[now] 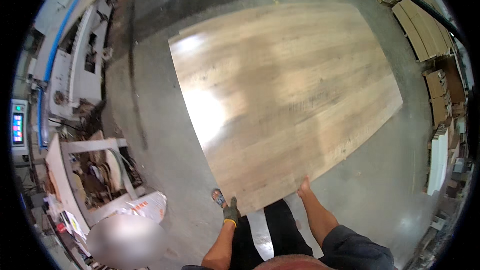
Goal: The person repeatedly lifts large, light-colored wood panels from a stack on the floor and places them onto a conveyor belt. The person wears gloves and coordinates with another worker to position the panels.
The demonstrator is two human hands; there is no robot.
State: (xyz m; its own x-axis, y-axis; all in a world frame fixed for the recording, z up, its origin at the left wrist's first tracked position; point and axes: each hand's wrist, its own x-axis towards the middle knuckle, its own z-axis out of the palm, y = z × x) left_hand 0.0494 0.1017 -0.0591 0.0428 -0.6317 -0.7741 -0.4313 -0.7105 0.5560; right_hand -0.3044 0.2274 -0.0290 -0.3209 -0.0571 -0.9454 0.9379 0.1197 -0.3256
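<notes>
A large wood-grain board (pixel 280 85) with a glossy surface spreads out in front of me and fills the middle of the view. My left hand (pixel 231 212), in a dark glove with a yellow cuff, grips its near left corner, thumb on top. My bare right hand (pixel 303 187) holds the near edge further right. The fingers of both hands are mostly hidden under the board. Bright reflections lie along its left side. A sandalled foot (pixel 218 198) shows beside the near left corner.
Grey concrete floor (pixel 380 170) surrounds the board. On the left stand a long machine (pixel 82 55), a small lit control panel (pixel 18 127) and a frame bin (pixel 97 145) holding scraps. Stacked cardboard (pixel 420 27) and white strips (pixel 438 160) line the right. A blurred pale shape (pixel 126 241) is lower left.
</notes>
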